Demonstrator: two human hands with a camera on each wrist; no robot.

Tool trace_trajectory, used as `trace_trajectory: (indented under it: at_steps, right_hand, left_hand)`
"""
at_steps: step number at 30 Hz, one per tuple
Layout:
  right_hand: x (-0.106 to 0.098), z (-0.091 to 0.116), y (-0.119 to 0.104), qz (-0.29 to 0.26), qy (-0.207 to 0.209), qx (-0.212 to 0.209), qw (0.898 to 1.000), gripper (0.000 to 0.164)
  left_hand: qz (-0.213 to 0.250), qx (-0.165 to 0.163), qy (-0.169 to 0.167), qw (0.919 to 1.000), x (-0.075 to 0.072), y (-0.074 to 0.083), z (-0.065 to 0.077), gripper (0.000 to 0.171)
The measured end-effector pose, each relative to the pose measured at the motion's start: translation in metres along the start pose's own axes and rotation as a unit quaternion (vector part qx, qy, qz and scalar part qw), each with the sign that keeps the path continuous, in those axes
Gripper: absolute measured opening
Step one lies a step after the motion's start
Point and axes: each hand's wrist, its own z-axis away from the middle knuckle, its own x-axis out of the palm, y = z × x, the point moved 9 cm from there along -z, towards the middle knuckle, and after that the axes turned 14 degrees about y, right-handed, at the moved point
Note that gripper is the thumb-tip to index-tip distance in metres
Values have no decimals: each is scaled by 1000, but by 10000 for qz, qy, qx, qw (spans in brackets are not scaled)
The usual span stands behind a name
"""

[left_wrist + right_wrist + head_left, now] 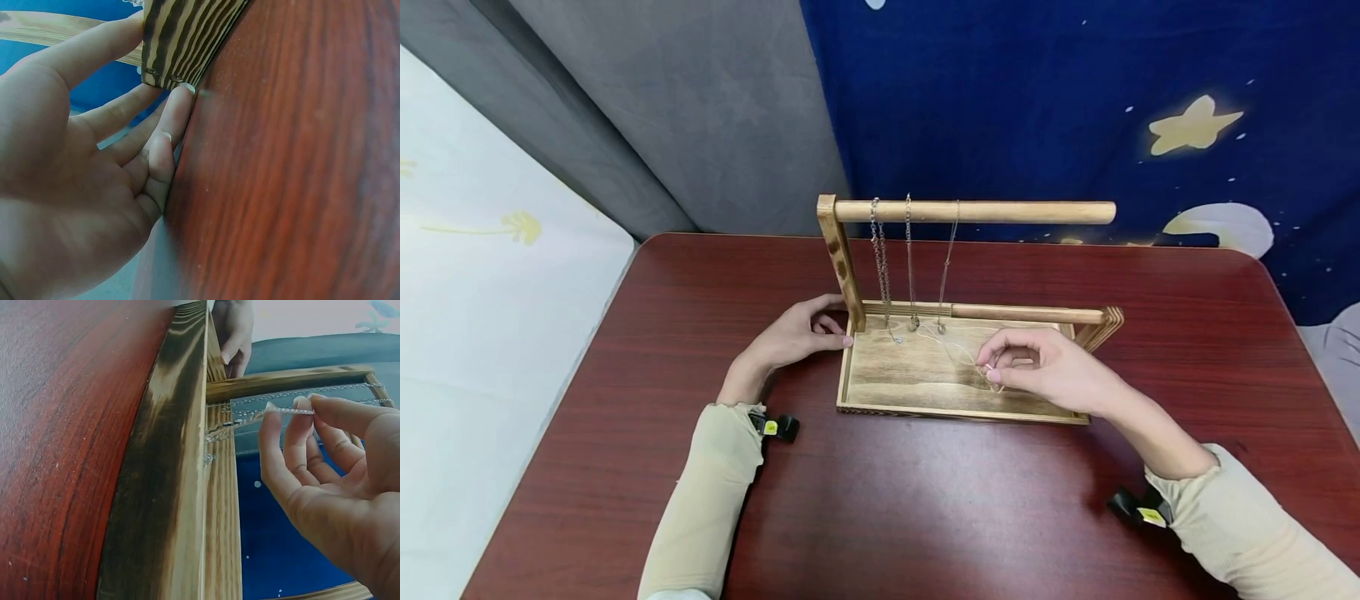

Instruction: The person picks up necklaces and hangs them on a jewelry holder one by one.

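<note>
A wooden jewelry stand (895,395) has a shallow tray base, a left post and a high rod (1037,212). My left hand (790,337) grips the left end of the base; in the left wrist view, thumb and fingertips meet the dark-grained wood (181,37). Over the tray's right half, my right hand (1052,367) pinches a thin silver necklace (292,411) between thumb and fingertips. Its chain trails left across the tray. Three necklaces hang from the high rod: a thicker chain (880,258) at the left, then two thinner ones with small pendants reaching toward the tray.
A lower rod (1030,313) runs along the tray's back to a short slanted support (1101,327) at the right. The stand rests on a reddish-brown table (940,500). Behind it hang a grey curtain (715,108) and a blue star-patterned cloth (1000,100).
</note>
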Motion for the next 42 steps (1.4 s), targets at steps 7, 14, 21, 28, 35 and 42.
trace_trajectory:
  at_steps: [7, 14, 21, 28, 35, 42]
  right_hand:
    - [1, 3, -6, -589, -128, -47, 9982, 11]
    - [-7, 8, -10, -834, 20, 388, 9958, 13]
    - [-14, 11, -12, -882, 139, 591, 9943, 18]
    - [-18, 13, -20, -1067, 111, 383, 9935, 22]
    - [-19, 19, -36, -1796, -135, -52, 9836, 30]
    - [-21, 20, -48, -2315, -318, -275, 9719, 35]
  left_hand:
    - [47, 51, -5, 10000, 0, -1, 0, 67]
    - [27, 29, -5, 10000, 0, -1, -1, 68]
    - [-121, 34, -20, 9999, 0, -2, -2, 69]
    - [-55, -10, -20, 10000, -1, -2, -1, 68]
    - [-28, 46, -23, 10000, -1, 2, 1, 68]
    - [-127, 27, -23, 9999, 0, -1, 1, 67]
